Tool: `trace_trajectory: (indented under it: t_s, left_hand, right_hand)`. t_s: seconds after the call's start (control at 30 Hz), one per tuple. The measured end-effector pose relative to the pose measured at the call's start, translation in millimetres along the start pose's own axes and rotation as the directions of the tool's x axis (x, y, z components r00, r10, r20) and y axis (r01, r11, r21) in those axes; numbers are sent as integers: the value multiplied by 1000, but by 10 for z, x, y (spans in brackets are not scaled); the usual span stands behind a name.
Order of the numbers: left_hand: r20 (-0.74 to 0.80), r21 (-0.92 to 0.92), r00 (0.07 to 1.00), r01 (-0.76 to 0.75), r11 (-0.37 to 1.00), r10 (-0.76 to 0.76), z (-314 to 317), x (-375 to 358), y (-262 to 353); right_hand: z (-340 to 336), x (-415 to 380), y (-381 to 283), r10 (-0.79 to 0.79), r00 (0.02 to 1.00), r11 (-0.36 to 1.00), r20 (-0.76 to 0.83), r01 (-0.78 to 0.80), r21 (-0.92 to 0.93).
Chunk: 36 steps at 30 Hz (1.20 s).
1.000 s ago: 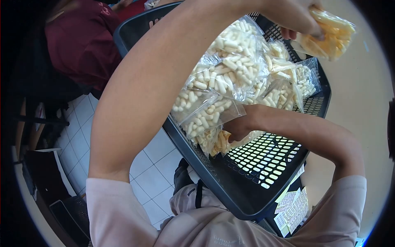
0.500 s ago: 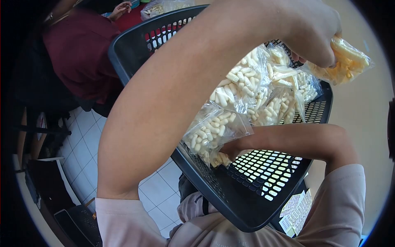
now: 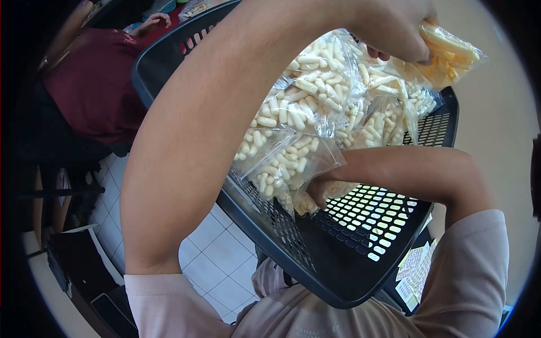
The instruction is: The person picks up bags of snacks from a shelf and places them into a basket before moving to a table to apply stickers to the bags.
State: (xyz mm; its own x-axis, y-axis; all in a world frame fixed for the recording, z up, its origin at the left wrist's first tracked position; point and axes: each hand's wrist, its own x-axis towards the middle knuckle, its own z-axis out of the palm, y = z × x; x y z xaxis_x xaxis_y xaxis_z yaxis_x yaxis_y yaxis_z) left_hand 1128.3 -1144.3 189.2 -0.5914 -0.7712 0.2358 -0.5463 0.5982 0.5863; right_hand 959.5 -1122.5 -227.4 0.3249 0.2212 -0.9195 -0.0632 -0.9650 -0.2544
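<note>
My left hand point(image 3: 403, 34) is closed on a clear plastic bag of yellow pieces point(image 3: 448, 56), above the far right rim of a black slotted basket point(image 3: 338, 293). Inside the basket lie several clear bags of cream, capsule-shaped pieces point(image 3: 329, 79). My right hand point(image 3: 318, 192) reaches low into the basket, its fingers curled at the bottom of a bag in the near pile. Yellowish contents point(image 3: 304, 204) show beside those fingers. A zip-style bag of cream pieces point(image 3: 287, 163) lies just above my right hand, and part of that hand is hidden.
Another person in a maroon top point(image 3: 96, 84) is at the upper left, one hand point(image 3: 155, 22) by a red surface. A plain beige surface point(image 3: 490, 146) runs along the right. Printed sheets point(image 3: 417, 270) lie below the basket, and white floor tiles point(image 3: 217, 253) show at left.
The view has shifted, so the basket and both arms appear higher, and my left hand further left with its bag. More of the bag pile shows. My right hand stays low in the basket.
</note>
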Motion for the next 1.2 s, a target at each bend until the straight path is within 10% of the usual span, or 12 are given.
trace_trajectory:
  t_s: [0.67, 0.9, 1.0, 1.1, 1.2]
  left_hand:
    - [67, -20, 996, 67, 998, -65, 61, 33, 60]
    - [-190, 300, 958, 267, 916, -217, 244, 22, 207]
    - [101, -12, 994, 38, 999, -37, 124, 11, 131]
    - [-300, 359, 889, 441, 822, -346, 307, 31, 310]
    - [120, -18, 990, 72, 997, -69, 6, -24, 49]
  right_hand:
    - [-562, -895, 23, -161, 870, 987, -467, 136, -89]
    - [-603, -1277, -226, -219, 772, 975, -597, 157, -155]
    - [-698, -1513, -90, -245, 725, 969, -644, 162, -187]
    - [-693, -1719, -148, -274, 674, 961, -686, 165, -221]
    - [-813, -1838, -263, -205, 773, 978, -600, 137, -158]
